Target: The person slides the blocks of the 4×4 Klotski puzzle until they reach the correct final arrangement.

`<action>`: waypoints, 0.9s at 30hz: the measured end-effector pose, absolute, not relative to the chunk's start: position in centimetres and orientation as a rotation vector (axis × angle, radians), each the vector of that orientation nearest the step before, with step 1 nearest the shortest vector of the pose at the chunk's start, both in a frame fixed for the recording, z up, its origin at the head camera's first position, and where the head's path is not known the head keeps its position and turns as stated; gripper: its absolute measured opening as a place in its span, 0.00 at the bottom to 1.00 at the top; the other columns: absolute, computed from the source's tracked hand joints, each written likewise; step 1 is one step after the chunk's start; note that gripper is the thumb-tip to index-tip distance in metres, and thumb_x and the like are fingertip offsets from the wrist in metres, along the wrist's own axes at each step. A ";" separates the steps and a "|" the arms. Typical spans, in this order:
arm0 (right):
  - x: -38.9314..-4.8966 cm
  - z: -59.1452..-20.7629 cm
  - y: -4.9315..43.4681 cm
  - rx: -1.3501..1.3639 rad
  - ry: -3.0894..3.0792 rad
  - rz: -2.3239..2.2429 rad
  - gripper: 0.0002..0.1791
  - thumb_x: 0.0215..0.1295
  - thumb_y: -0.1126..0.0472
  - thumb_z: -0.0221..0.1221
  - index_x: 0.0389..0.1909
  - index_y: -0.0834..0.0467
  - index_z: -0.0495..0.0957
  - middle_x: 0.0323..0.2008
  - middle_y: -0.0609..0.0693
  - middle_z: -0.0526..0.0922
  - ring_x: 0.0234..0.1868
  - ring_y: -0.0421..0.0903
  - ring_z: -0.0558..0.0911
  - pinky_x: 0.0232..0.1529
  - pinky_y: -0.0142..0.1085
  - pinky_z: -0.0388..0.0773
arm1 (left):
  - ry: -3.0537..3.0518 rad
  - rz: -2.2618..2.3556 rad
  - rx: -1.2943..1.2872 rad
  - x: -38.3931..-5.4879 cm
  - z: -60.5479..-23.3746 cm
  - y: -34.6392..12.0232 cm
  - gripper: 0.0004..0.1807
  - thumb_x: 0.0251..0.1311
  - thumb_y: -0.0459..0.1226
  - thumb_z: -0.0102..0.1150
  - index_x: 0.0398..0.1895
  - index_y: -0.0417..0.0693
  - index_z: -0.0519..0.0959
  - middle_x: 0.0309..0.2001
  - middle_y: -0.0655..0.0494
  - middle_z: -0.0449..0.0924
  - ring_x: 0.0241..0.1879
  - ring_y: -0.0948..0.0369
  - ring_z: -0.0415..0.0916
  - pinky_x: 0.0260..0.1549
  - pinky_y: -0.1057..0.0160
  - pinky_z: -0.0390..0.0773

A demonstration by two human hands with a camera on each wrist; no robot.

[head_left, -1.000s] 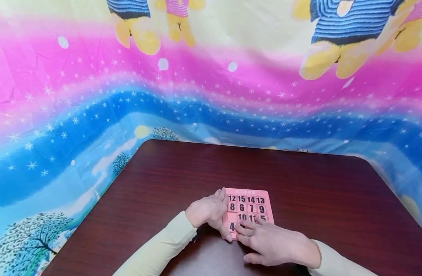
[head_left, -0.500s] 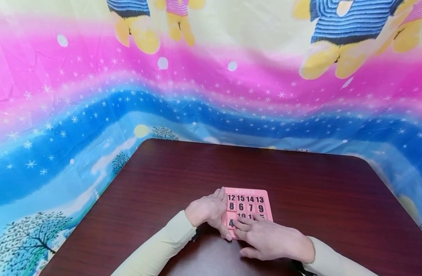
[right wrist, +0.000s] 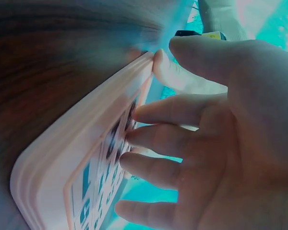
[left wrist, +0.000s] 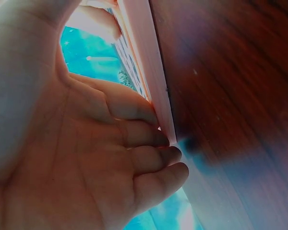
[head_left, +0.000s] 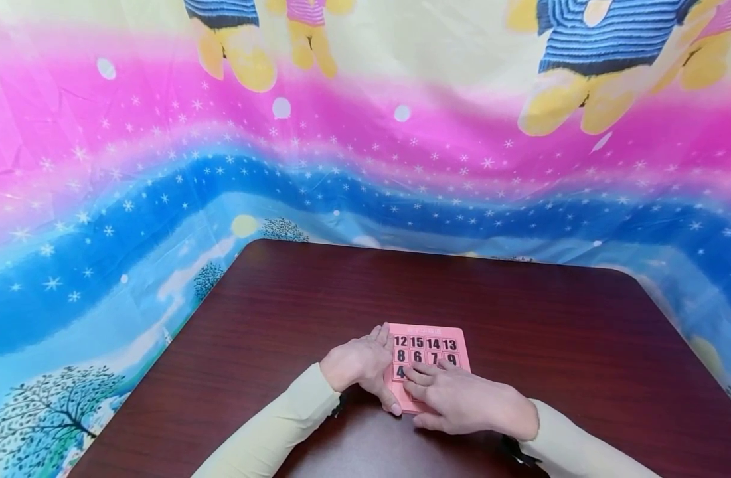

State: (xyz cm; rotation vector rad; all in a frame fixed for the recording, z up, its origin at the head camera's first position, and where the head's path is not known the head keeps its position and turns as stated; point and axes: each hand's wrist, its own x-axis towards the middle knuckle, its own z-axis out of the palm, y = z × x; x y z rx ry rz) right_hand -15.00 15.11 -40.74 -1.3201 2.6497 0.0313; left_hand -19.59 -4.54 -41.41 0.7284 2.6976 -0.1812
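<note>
A pink sliding number puzzle (head_left: 426, 330) lies flat on the table in the head view. Its far row reads 12, 15, 14, 13, with 8, 6, 7, 9 below, and the 4 tile (head_left: 399, 372) stands under the 8. My left hand (head_left: 360, 365) rests along the puzzle's left side, thumb at the near left corner; in the left wrist view its fingertips touch the side wall. My right hand (head_left: 463, 398) reaches over the near right part, extended fingers (right wrist: 158, 139) touching tiles. It hides much of the two near rows.
The dark wooden table (head_left: 341, 285) extends around the puzzle on all sides. A patterned cloth (head_left: 365, 159) hangs behind and beside it. Pale sleeves (head_left: 275, 418) cover both forearms, with dark straps at the wrists.
The 4 tile has slid away from the near edge, up against the 8. My right hand has moved the same way, slightly leftward, covering the 10, 11 and 5. The left hand stays put.
</note>
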 end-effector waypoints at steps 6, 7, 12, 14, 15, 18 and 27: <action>-14.4 -40.5 16.8 -1.329 2.655 0.038 0.33 0.69 0.39 0.53 0.69 0.53 0.70 0.70 0.51 0.71 0.72 0.52 0.68 0.66 0.59 0.69 | 2.699 -0.177 0.711 -19.4 -41.7 -4.3 0.76 0.29 0.75 0.68 0.77 0.38 0.50 0.79 0.41 0.45 0.78 0.51 0.48 0.74 0.59 0.59; -14.2 -40.6 17.1 -1.332 2.656 0.035 0.33 0.69 0.38 0.53 0.69 0.53 0.70 0.70 0.52 0.71 0.72 0.52 0.68 0.65 0.59 0.69 | 2.699 -0.185 0.710 -19.4 -41.7 -4.3 0.76 0.29 0.75 0.68 0.77 0.38 0.50 0.79 0.41 0.45 0.78 0.51 0.48 0.74 0.59 0.59; -13.2 -40.7 18.3 -1.357 2.668 0.004 0.34 0.69 0.36 0.51 0.68 0.53 0.71 0.70 0.51 0.71 0.71 0.55 0.68 0.63 0.63 0.70 | 2.700 -0.236 0.700 -19.5 -41.4 -4.3 0.76 0.29 0.76 0.67 0.77 0.39 0.50 0.79 0.42 0.45 0.78 0.52 0.48 0.74 0.60 0.58; -12.9 -40.9 18.5 -1.383 2.672 0.005 0.35 0.70 0.35 0.50 0.68 0.53 0.71 0.70 0.51 0.70 0.71 0.56 0.68 0.62 0.64 0.70 | 2.700 -0.241 0.696 -19.5 -41.3 -4.3 0.76 0.29 0.76 0.67 0.77 0.39 0.50 0.79 0.42 0.45 0.78 0.53 0.48 0.74 0.61 0.58; -12.7 -40.9 18.6 -1.393 2.673 0.008 0.35 0.70 0.35 0.49 0.68 0.53 0.71 0.70 0.51 0.70 0.71 0.57 0.68 0.61 0.64 0.70 | 2.699 -0.236 0.694 -19.5 -41.3 -4.3 0.76 0.28 0.76 0.67 0.77 0.39 0.50 0.79 0.42 0.45 0.78 0.52 0.48 0.74 0.60 0.58; -12.6 -41.1 18.6 -1.422 2.679 0.020 0.35 0.70 0.34 0.48 0.68 0.54 0.70 0.70 0.52 0.70 0.72 0.57 0.67 0.61 0.63 0.71 | 2.702 -0.228 0.697 -19.5 -41.3 -4.4 0.76 0.28 0.76 0.67 0.77 0.39 0.51 0.79 0.42 0.45 0.78 0.52 0.48 0.74 0.60 0.58; -12.7 -41.3 18.6 -1.434 2.660 0.016 0.36 0.69 0.33 0.47 0.69 0.53 0.70 0.70 0.51 0.71 0.72 0.57 0.66 0.62 0.63 0.70 | 2.696 -0.199 0.702 -19.5 -41.2 -4.4 0.75 0.29 0.75 0.68 0.77 0.40 0.52 0.79 0.42 0.44 0.78 0.52 0.47 0.75 0.60 0.57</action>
